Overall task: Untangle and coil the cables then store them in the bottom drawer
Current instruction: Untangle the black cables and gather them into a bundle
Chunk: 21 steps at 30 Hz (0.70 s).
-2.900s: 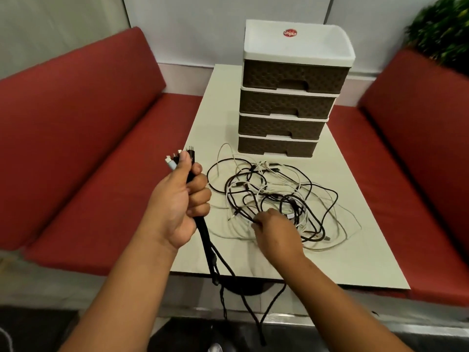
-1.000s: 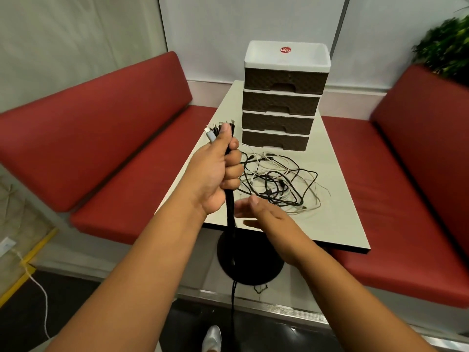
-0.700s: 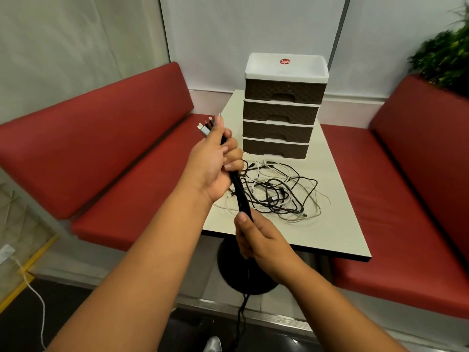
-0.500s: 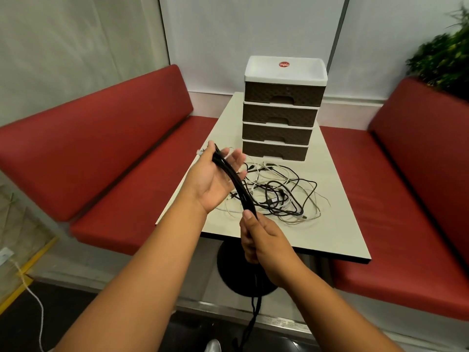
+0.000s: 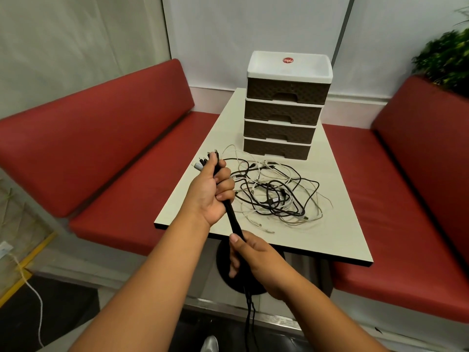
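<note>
Both hands grip one bundle of black cables (image 5: pixel 232 217): left hand (image 5: pixel 212 191) near the plugs, right hand (image 5: pixel 250 255) below. Coiling comes next, by my reckoning, looping the slack hanging beneath the right fingers (image 5: pixel 234 260).

Single head-worn view, wide-angle, aimed forward and down from above near table (image 5: pixel 337 240) edge. Table seen running away toward 12 o'clock, drawer unit (image 5: pixel 284 110) at far end. Both forearms entering from 6 o'clock, close to lens. Red benches (image 5: pixel 83 153) framed at 9 and 3 o'clock. Plant (image 5: pixel 446 59) at 2 o'clock edge, blurred, probably by lens distortion. No second view to share scene with.
</note>
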Tool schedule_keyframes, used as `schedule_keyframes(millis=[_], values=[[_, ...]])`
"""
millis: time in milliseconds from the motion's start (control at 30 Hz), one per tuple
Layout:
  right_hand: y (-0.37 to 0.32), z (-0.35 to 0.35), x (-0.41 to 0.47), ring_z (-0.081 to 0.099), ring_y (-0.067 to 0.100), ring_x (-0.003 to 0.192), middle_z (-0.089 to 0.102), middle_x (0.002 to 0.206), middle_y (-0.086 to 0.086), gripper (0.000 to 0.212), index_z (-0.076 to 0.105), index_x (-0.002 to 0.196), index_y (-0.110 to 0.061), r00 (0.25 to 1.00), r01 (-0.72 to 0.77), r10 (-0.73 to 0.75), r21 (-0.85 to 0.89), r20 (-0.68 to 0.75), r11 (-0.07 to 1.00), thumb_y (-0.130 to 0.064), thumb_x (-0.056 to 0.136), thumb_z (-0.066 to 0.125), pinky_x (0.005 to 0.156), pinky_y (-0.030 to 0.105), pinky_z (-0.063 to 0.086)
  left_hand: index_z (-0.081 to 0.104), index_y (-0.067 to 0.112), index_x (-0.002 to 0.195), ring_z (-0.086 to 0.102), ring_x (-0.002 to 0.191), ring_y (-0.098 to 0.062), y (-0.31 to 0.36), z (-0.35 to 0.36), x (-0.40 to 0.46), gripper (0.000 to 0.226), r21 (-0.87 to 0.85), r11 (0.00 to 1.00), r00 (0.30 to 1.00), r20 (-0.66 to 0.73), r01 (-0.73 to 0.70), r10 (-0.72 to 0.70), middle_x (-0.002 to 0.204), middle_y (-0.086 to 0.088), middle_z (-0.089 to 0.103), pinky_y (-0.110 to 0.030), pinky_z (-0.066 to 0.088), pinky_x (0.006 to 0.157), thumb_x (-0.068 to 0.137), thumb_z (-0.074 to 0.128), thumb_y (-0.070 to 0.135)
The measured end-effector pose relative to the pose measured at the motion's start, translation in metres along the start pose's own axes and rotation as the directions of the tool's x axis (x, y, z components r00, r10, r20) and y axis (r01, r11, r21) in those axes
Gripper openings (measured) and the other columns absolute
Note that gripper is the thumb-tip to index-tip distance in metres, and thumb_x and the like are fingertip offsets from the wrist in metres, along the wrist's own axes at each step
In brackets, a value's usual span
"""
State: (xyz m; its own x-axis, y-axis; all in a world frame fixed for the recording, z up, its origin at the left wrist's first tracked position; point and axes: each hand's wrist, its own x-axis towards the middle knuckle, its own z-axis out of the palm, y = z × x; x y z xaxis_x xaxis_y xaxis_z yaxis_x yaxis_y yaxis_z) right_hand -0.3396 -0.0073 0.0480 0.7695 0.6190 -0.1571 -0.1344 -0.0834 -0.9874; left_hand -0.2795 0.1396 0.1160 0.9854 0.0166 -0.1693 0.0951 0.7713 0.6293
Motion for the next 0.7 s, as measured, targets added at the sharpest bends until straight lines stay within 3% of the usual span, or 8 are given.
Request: schedule_keyframes(millis=[133, 333, 500, 567, 633, 700], values=[[0.007, -0.010, 0.010, 0.066, 0.025, 0.088, 0.067, 0.084, 0.005, 0.033, 0.056, 0.091, -0.009, 1.000, -0.005, 0.003, -0.104, -0.028, 0.995, -0.040, 0.099, 0.049, 0.090, 0.038, 0.047, 0.044, 0.023, 0.075, 0.018, 0.034, 0.000, 0.000, 0.004, 0.009, 0.037, 0.092, 0.996, 1.000, 0.001, 0.004, -0.004, 0.049, 0.011, 0.023, -0.015, 0.012, 0.031, 0.100, 0.040, 0.051], [0.013, -0.041, 0.032, 0.065, 0.013, 0.106, 0.071, 0.110, -0.002, 0.020, 0.065, 0.112, -0.022, 0.995, -0.059, 0.044, -0.169, -0.092, 0.984, -0.032, 0.096, 0.059, 0.099, 0.032, 0.048, 0.043, 0.024, 0.075, 0.017, 0.035, 0.000, 0.009, 0.003, 0.037, 0.037, 0.137, 0.990, 0.999, 0.022, 0.026, -0.030, 0.050, 0.011, 0.022, -0.015, 0.011, 0.032, 0.100, 0.039, 0.051], [0.011, -0.075, 0.063, 0.069, 0.016, 0.094, 0.073, 0.097, 0.002, 0.012, 0.068, 0.104, -0.022, 0.943, -0.084, 0.038, -0.126, -0.330, 0.988, -0.025, 0.096, 0.059, 0.085, 0.028, 0.054, 0.043, 0.024, 0.074, 0.017, 0.035, 0.001, 0.023, -0.008, 0.070, 0.038, 0.191, 0.979, 0.998, 0.018, 0.063, -0.068, 0.050, 0.012, 0.021, -0.014, 0.013, 0.031, 0.100, 0.040, 0.051], [0.008, -0.089, 0.080, 0.068, 0.017, 0.082, 0.071, 0.087, 0.000, 0.010, 0.068, 0.097, -0.021, 0.870, -0.124, 0.025, -0.169, -0.493, 0.978, -0.023, 0.096, 0.058, 0.074, 0.025, 0.053, 0.043, 0.024, 0.074, 0.017, 0.035, 0.001, 0.027, -0.011, 0.084, 0.038, 0.209, 0.974, 0.996, 0.025, 0.081, -0.088, 0.050, 0.011, 0.021, -0.014, 0.013, 0.030, 0.100, 0.039, 0.050], [0.006, -0.101, 0.097, 0.061, 0.010, 0.070, 0.066, 0.076, -0.008, 0.008, 0.067, 0.092, -0.024, 0.770, -0.206, -0.054, -0.328, -0.636, 0.922, -0.024, 0.095, 0.059, 0.060, 0.016, 0.045, 0.043, 0.024, 0.074, 0.017, 0.035, 0.001, 0.031, -0.013, 0.096, 0.038, 0.221, 0.970, 0.994, 0.036, 0.097, -0.107, 0.050, 0.011, 0.021, -0.013, 0.013, 0.031, 0.100, 0.038, 0.050], [0.004, -0.109, 0.114, 0.058, 0.010, 0.070, 0.063, 0.076, -0.010, 0.009, 0.067, 0.091, -0.023, 0.703, -0.270, -0.137, -0.440, -0.698, 0.856, -0.023, 0.094, 0.059, 0.055, 0.016, 0.037, 0.043, 0.024, 0.074, 0.017, 0.035, 0.001, 0.034, -0.016, 0.109, 0.037, 0.229, 0.967, 0.991, 0.046, 0.110, -0.123, 0.050, 0.011, 0.021, -0.013, 0.012, 0.031, 0.100, 0.038, 0.050]])
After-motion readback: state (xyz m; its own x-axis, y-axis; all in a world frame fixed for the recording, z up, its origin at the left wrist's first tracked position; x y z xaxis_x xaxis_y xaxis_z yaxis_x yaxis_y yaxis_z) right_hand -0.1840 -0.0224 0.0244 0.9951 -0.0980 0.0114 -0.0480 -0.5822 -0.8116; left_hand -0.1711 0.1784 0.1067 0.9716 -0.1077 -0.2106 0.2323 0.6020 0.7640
